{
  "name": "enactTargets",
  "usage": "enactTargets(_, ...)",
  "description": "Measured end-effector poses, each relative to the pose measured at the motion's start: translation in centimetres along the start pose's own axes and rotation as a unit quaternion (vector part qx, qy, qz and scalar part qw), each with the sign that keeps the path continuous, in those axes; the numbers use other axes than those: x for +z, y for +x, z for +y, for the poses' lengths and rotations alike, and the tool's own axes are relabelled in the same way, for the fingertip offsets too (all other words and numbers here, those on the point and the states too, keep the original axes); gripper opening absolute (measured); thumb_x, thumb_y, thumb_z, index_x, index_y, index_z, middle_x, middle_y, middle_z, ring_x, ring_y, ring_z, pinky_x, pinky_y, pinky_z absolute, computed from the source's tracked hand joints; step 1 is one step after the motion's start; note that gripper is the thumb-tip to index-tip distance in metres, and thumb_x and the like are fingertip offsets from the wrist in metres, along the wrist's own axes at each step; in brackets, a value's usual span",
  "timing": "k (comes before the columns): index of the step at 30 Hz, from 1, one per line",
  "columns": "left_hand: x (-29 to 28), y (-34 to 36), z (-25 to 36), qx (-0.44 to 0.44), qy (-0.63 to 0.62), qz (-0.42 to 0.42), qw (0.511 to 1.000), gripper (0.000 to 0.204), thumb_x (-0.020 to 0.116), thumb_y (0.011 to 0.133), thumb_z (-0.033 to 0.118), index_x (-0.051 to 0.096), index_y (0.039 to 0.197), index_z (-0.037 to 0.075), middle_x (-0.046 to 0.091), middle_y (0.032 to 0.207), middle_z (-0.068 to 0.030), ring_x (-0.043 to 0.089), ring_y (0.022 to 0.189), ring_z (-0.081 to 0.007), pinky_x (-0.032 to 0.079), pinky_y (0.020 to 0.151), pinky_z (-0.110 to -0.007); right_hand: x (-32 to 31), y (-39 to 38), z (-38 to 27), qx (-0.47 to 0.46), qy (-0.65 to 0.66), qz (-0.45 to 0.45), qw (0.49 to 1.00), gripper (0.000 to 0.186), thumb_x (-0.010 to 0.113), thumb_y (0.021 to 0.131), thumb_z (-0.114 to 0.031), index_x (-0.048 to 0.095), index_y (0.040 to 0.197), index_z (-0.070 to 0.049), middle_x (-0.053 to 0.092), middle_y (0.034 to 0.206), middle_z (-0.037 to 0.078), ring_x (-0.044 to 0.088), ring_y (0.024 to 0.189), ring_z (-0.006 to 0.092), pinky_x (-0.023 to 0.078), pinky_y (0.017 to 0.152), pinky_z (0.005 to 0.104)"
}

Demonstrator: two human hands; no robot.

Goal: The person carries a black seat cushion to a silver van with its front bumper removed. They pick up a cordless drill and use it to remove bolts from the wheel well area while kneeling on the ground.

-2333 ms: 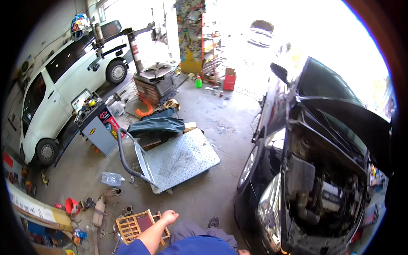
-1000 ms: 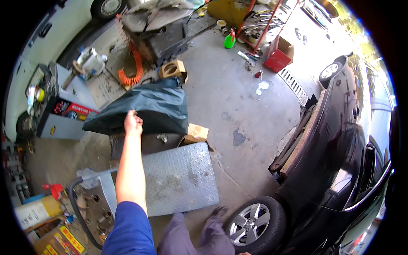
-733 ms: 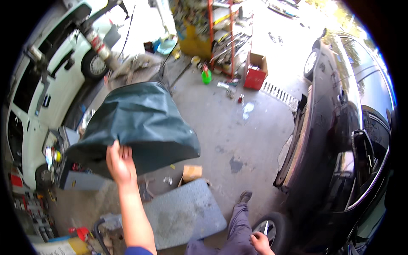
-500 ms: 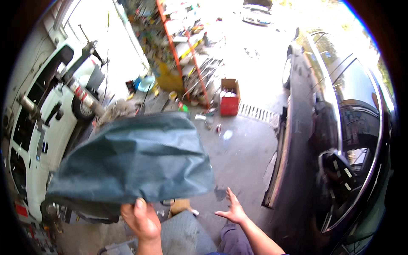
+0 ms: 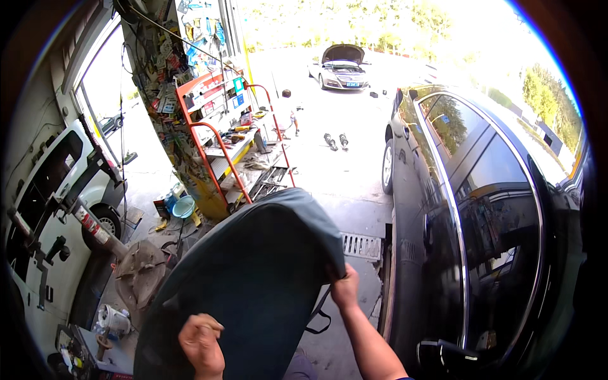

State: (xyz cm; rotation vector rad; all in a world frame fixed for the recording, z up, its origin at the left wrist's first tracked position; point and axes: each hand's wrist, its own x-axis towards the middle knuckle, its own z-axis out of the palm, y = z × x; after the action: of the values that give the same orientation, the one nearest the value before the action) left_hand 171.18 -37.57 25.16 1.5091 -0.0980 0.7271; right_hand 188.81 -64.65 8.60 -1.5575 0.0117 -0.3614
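Right hand (image 5: 344, 286): clamped on the right edge of the dark green cover (image 5: 247, 278). Left hand (image 5: 201, 345): fingers curled together before the cover's near face; whether they pinch it cannot be told. The cover is held up above the floor (image 5: 367, 218), with a black strap (image 5: 322, 324) hanging by its right edge. For good handling, a firm hold on opposite edges should keep cover and strap off the black car (image 5: 411, 221). Outward: a grate (image 5: 362, 246) between cover and car; tools (image 5: 239, 134) on the red rack (image 5: 201, 85); a white van (image 5: 31, 316) along the floor's left edge. Writing: tags on the pillar (image 5: 152, 82), too small to read.
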Motion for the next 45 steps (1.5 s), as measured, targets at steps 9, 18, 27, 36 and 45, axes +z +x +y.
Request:
enactTargets(9, 11.2, 12.4, -23.8, -0.168, 0.145, -0.125, 0.967, 0.021, 0.070, 0.096, 0.014, 0.069, 0.081, -0.001, 0.059, 0.064, -0.0044, 0.053, 0.057, -0.0092, 0.039, 0.054, -0.028, -10.8, 29.3, 5.3, -0.064, -0.056, 0.209, 0.974, 0.024, 0.073, 0.102, -0.023, 0.069, 0.091, -0.002, 0.061, 0.077, -0.005, 0.051, 0.069, 0.0065, 0.044, 0.062, 0.0273)
enactTargets(18, 32.5, 40.1, -41.0, 0.112, 0.298, -0.331, 0.888, 0.017, 0.074, 0.087, 0.018, 0.065, 0.078, 0.006, 0.067, 0.077, -0.0109, 0.066, 0.075, -0.0334, 0.052, 0.071, -0.044, -18.8, 52.3, 9.4, -0.048, -0.053, 0.362, 0.930, 0.032, 0.065, 0.106, -0.018, 0.068, 0.124, 0.008, 0.074, 0.115, 0.008, 0.065, 0.100, 0.0164, 0.050, 0.092, 0.0322)
enactTargets(27, 52.8, 60.0, -54.1, 0.098, 0.407, -0.221, 0.881, 0.018, 0.078, 0.084, 0.016, 0.063, 0.080, 0.007, 0.065, 0.079, -0.0097, 0.064, 0.079, -0.0335, 0.048, 0.075, -0.045, -22.1, 83.9, 13.0, -0.065, -0.177, 0.378, 0.907, 0.043, 0.064, 0.107, -0.021, 0.061, 0.136, 0.011, 0.069, 0.134, 0.018, 0.065, 0.118, 0.0247, 0.047, 0.106, 0.0374)
enactTargets(36, 60.7, 76.0, -69.4, -0.032, 0.458, -0.057, 0.886, 0.024, 0.077, 0.087, 0.022, 0.061, 0.084, 0.005, 0.065, 0.082, -0.0139, 0.064, 0.082, -0.0389, 0.049, 0.075, -0.049, -22.7, 116.0, 18.9, -0.108, -0.258, 0.409, 0.869, 0.049, 0.066, 0.106, -0.023, 0.056, 0.141, 0.010, 0.065, 0.141, 0.022, 0.063, 0.124, 0.0306, 0.044, 0.111, 0.0387)
enactTargets(45, 74.2, 95.9, -89.0, -0.206, 0.236, -0.140, 0.939, 0.017, 0.051, 0.094, 0.012, 0.062, 0.102, 0.002, 0.063, 0.085, -0.0188, 0.063, 0.079, -0.0366, 0.049, 0.072, -0.046, -16.9, 143.1, 22.0, -0.131, -0.271, 0.444, 0.844, 0.050, 0.069, 0.104, -0.029, 0.062, 0.133, 0.011, 0.070, 0.131, 0.023, 0.067, 0.116, 0.0318, 0.048, 0.106, 0.0389)
